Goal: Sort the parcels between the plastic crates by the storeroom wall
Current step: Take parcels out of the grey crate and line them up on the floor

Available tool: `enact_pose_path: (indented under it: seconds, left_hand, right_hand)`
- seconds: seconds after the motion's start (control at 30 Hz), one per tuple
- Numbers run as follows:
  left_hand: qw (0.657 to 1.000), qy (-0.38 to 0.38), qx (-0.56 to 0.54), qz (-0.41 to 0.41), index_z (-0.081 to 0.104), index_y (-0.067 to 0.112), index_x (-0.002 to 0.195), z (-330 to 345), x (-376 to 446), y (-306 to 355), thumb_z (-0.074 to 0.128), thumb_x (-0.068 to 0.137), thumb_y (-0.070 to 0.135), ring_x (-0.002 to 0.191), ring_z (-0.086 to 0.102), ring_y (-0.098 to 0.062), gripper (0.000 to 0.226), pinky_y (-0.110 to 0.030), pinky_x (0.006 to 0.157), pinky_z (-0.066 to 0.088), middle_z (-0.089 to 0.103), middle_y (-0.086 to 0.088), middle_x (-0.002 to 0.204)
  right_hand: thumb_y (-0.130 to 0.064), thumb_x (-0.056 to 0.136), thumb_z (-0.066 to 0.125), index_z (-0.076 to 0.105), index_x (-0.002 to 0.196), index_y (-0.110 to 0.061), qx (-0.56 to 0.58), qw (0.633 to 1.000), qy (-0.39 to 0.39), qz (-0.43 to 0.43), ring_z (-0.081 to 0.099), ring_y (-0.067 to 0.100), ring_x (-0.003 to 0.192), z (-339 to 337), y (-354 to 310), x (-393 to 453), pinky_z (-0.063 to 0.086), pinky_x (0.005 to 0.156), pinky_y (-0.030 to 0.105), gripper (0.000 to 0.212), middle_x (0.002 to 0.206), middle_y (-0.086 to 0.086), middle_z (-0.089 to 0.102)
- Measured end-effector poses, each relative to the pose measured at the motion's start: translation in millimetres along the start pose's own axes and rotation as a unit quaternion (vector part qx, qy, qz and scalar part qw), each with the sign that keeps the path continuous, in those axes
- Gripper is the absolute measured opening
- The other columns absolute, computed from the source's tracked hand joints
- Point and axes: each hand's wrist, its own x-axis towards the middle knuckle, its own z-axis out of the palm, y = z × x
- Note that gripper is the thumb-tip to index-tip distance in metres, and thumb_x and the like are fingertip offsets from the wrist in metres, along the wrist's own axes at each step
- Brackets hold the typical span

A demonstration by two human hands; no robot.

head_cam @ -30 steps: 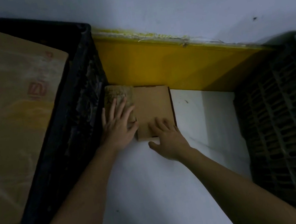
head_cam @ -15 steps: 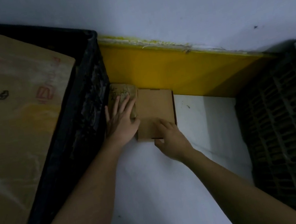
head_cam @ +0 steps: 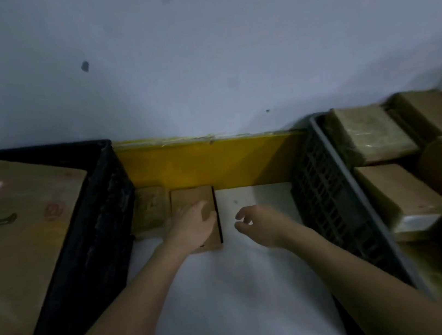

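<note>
Both hands have shifted since the earlier frame: the left hand [head_cam: 194,227] has slid off the dark parcel [head_cam: 150,208] onto the brown parcel [head_cam: 192,197], and the right hand [head_cam: 263,225] has lifted clear of that parcel and now hangs over the white floor [head_cam: 233,294] just beside it. Left fingers lie loosely on the brown parcel's top, the thumb near its right edge; whether they grip it cannot be told. Right fingers are loosely curled and apart, holding nothing.

Flat, square and plain tan, the brown parcel lies on the floor with a dark right edge, against the yellow skirting [head_cam: 207,163] at the wall's foot. Touching its left side is the dark parcel, duller and marked with faint print, tucked against the black crate [head_cam: 97,214]. That crate holds a large carton [head_cam: 18,240] with red stamps. On the right, the grey crate [head_cam: 330,194] holds several wrapped brown boxes [head_cam: 398,189].
</note>
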Motion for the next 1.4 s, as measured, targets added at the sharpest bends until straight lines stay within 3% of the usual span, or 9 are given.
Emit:
enact_pose_path:
  seconds: [0.07,0.3,0.53,0.7,0.83,0.97,1.1,1.2,1.4]
  left_hand:
    - [0.999,0.015,-0.007,0.027,0.053,0.028,0.134,-11,-4,28,0.040,0.099,0.053,0.113,0.056,-0.021,0.045,-0.033,0.087,0.046,0.060,0.000,0.132]
    - [0.992,0.048,0.064,0.099,0.046,0.034,0.140,-39,-11,123,0.035,0.096,0.063,0.130,0.046,-0.023,0.054,-0.043,0.100,0.044,0.050,0.003,0.144]
    - [0.983,0.075,0.073,0.154,0.044,0.037,0.140,-31,-23,199,0.038,0.093,0.067,0.127,0.046,-0.019,0.056,-0.038,0.097,0.044,0.050,0.007,0.143]
    - [0.977,0.065,0.043,0.200,0.043,0.039,0.140,-12,-32,250,0.043,0.091,0.067,0.124,0.048,-0.015,0.057,-0.032,0.090,0.044,0.050,0.008,0.139]
    - [0.971,0.028,0.046,0.232,0.037,0.042,0.143,23,-41,287,0.046,0.085,0.072,0.123,0.044,-0.010,0.066,-0.027,0.085,0.042,0.046,0.014,0.139]
    - [0.967,-0.019,0.087,0.239,0.027,0.051,0.143,57,-46,317,0.047,0.075,0.076,0.129,0.038,-0.017,0.075,-0.034,0.085,0.042,0.037,0.013,0.144]
    - [0.962,-0.038,0.145,0.228,0.018,0.051,0.145,80,-49,328,0.049,0.075,0.074,0.141,0.021,-0.025,0.080,-0.055,0.103,0.035,0.023,0.008,0.154]
    - [0.951,-0.048,0.205,0.225,0.011,0.049,0.148,92,-50,331,0.050,0.077,0.070,0.144,0.011,-0.033,0.084,-0.068,0.106,0.021,0.013,0.004,0.158]
    - [0.959,-0.003,0.176,0.221,0.029,0.042,0.143,98,-64,339,0.062,0.083,0.050,0.142,0.014,-0.028,0.069,-0.067,0.105,0.025,0.021,0.002,0.153]
  right_hand:
    - [-0.049,0.099,0.046,0.056,0.133,-0.024,-0.015,1.000,0.005,-0.011,0.061,0.019,0.104,-25,5,-15,0.048,0.080,0.030,0.043,0.127,0.003,0.063]
    - [-0.047,0.099,0.046,0.060,0.129,-0.024,0.001,0.996,0.071,-0.051,0.061,0.016,0.103,-117,28,-90,0.052,0.085,0.034,0.040,0.124,-0.001,0.065]
    - [-0.039,0.099,0.051,0.060,0.129,-0.023,0.046,0.985,0.153,-0.068,0.062,0.013,0.105,-180,74,-146,0.053,0.092,0.036,0.035,0.119,-0.004,0.066]
    - [-0.043,0.098,0.052,0.061,0.125,-0.029,0.092,0.975,0.181,-0.094,0.060,0.002,0.100,-207,121,-166,0.054,0.086,0.027,0.032,0.115,-0.012,0.065]
    - [-0.046,0.097,0.052,0.061,0.121,-0.035,0.087,0.964,0.242,-0.066,0.058,-0.004,0.092,-230,164,-170,0.050,0.070,0.018,0.028,0.107,-0.019,0.062]
    - [-0.037,0.098,0.055,0.063,0.121,-0.029,0.072,0.955,0.286,-0.033,0.054,-0.006,0.087,-250,204,-176,0.044,0.066,0.013,0.026,0.112,-0.010,0.065]
    - [-0.044,0.097,0.051,0.058,0.128,-0.031,-0.009,0.955,0.298,0.011,0.052,0.019,0.115,-251,233,-182,0.048,0.089,0.034,0.034,0.128,-0.002,0.058]
    - [-0.056,0.097,0.040,0.046,0.140,-0.037,-0.067,0.969,0.232,0.060,0.040,0.031,0.132,-240,248,-185,0.035,0.106,0.051,0.047,0.144,0.002,0.048]
    - [-0.060,0.095,0.036,0.045,0.141,-0.037,-0.087,0.966,0.239,0.053,0.039,0.030,0.136,-229,255,-183,0.027,0.112,0.053,0.052,0.146,0.000,0.048]
